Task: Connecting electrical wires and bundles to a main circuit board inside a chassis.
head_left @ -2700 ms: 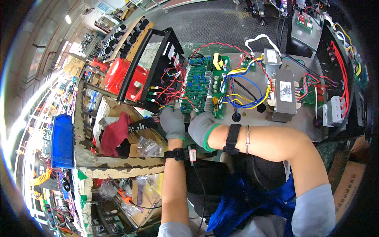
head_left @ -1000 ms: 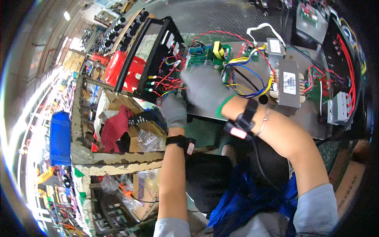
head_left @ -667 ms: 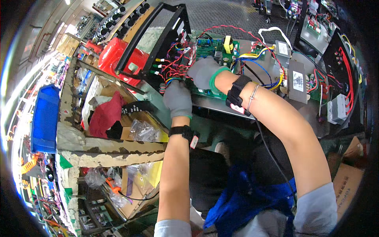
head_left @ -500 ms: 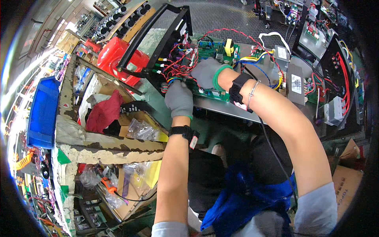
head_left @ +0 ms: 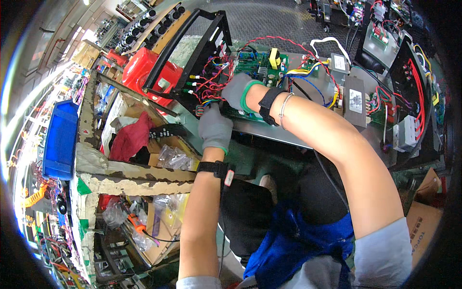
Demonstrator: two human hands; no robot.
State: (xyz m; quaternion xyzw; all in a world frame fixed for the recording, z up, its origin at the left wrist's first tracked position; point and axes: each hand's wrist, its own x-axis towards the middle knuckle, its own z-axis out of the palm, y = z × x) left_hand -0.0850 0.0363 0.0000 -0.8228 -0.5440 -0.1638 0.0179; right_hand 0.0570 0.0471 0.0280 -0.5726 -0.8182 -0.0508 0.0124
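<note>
Head view: gloved hands [head_left: 215,128] at wires [head_left: 211,86]

Bright and even over the circuit board [head_left: 252,62]. Blown out to white down the far left, past the blue bin [head_left: 60,139]. Glinting off the red casing [head_left: 144,70]. Sunk in shadow beneath the metal plate [head_left: 257,126]. Bowed toward the rim, blackened in the corners, fringed blue at left. Crisp mid-frame, smeared and soft outward.
</note>
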